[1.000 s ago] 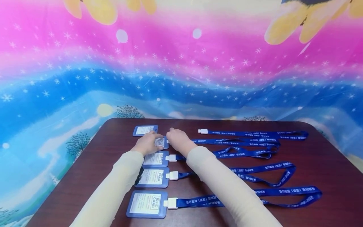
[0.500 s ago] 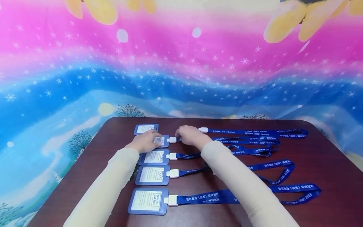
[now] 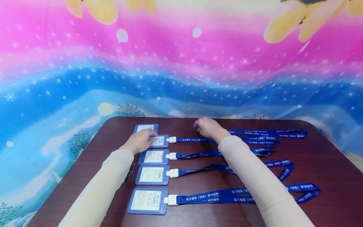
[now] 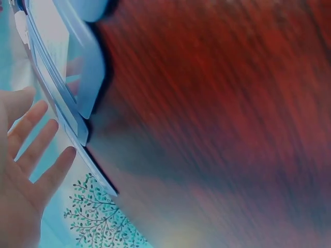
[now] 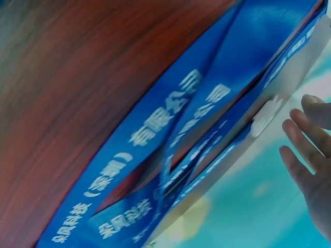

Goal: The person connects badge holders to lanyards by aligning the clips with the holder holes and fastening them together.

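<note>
My left hand (image 3: 140,140) lies over the left part of the second-farthest ID card holder (image 3: 161,141), its fingers reaching toward the farthest holder (image 3: 141,126). Spread, loose fingers show on this hand in the left wrist view. That second holder is joined by a white clip (image 3: 172,139) to a blue lanyard. The farthest holder lies apart from its lanyard (image 3: 263,132). Near that lanyard's front end hovers my right hand (image 3: 209,128), which hides its clip in the head view. In the right wrist view, the white clip (image 5: 266,116) sits just beyond relaxed fingertips.
Nearer on the brown table (image 3: 90,186) lie more holders clipped to lanyards, including the closest holder (image 3: 147,201). Lanyard straps stretch right, some twisted, such as the closest strap (image 3: 210,199). A printed backdrop (image 3: 181,63) hangs behind the table.
My right hand has moved right, from the second holder's clip along its strap to the farthest lanyard's front end. My left hand has drawn back left, uncovering more of the second holder.
</note>
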Motion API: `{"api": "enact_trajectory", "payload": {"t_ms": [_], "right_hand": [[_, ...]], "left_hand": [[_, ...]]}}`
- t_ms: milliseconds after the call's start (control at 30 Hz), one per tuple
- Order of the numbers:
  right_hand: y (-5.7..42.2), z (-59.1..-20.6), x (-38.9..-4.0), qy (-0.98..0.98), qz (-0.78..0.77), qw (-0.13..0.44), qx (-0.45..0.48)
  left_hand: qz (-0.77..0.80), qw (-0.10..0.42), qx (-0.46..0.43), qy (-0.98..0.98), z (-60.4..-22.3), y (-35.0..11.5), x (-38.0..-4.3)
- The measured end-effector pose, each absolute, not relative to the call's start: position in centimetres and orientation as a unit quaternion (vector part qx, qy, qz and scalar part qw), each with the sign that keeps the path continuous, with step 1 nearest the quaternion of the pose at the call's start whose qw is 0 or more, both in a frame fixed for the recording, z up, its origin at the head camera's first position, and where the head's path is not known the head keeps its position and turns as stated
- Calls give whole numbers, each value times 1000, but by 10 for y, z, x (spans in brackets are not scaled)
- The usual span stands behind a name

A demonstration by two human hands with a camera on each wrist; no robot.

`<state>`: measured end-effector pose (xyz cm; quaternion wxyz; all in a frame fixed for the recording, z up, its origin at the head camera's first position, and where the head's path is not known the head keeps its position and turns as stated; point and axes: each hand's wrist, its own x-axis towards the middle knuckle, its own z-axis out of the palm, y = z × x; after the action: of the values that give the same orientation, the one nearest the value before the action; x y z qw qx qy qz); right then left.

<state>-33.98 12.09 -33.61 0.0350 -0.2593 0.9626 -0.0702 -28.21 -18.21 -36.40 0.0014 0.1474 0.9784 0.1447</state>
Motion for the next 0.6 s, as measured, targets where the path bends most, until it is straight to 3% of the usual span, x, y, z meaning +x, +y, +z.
{"api": "enact_trajectory", "payload": {"t_ms": [600], "right_hand": [[137, -355, -351, 980, -65, 20, -187]], "left_hand": [[158, -7, 116, 981, -360, -187, -294]]}}
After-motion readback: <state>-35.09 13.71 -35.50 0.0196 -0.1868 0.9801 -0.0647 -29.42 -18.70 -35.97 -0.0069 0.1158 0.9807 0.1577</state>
